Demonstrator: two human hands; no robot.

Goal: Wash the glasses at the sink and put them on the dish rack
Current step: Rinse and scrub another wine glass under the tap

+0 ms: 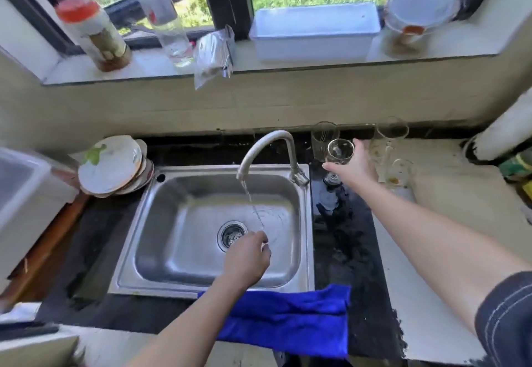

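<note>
Clear stemmed glass [340, 152] gripped in right hand [355, 169] fingers, left hand [247, 260] fingers loosely curled, empty, under tap water [249, 195]

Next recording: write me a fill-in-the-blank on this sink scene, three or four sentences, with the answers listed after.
1. The left hand is in the sink under running ___.
2. The right hand wraps the stemmed glass, which stands on the counter to the sink's ___.
3. The cloth over the sink's front edge is ___.
4. The stacked plates sit to the sink's ___.
Missing words: water; right; blue; left.
</note>
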